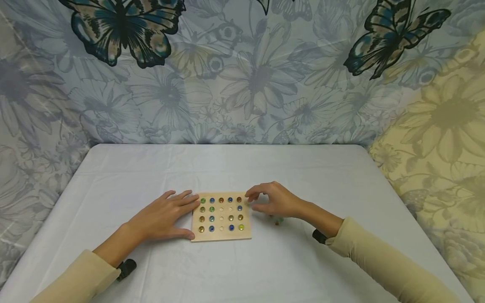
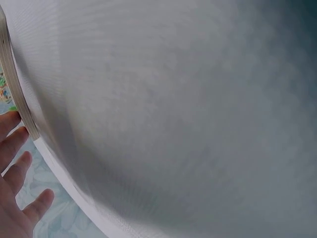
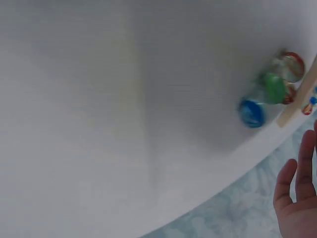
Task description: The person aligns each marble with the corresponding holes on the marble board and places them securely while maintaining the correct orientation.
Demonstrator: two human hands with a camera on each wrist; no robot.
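Observation:
A pale wooden board [image 1: 217, 240] lies flat on the table, with rows of round hollows. Glass marbles in green, blue, amber and brown sit in most hollows; several in the middle are bare. My left hand [image 1: 161, 216] rests at the board's left side, its fingers spread over the upper left corner and its thumb at the lower left one. At the upper right corner is my right hand [image 1: 278, 200], fingers loosely bent and thumb apart, with no marble showing between them. Loose marbles, among them a green marble [image 3: 273, 88] and a blue marble [image 3: 251, 113], lie right of the board.
A white cloth [image 1: 227, 168] covers the table, which ends at a far edge against a flower and butterfly hanging [image 1: 261, 84]. A dark wrist camera [image 1: 126, 269] sits under the left sleeve, another [image 1: 319, 236] by the right cuff.

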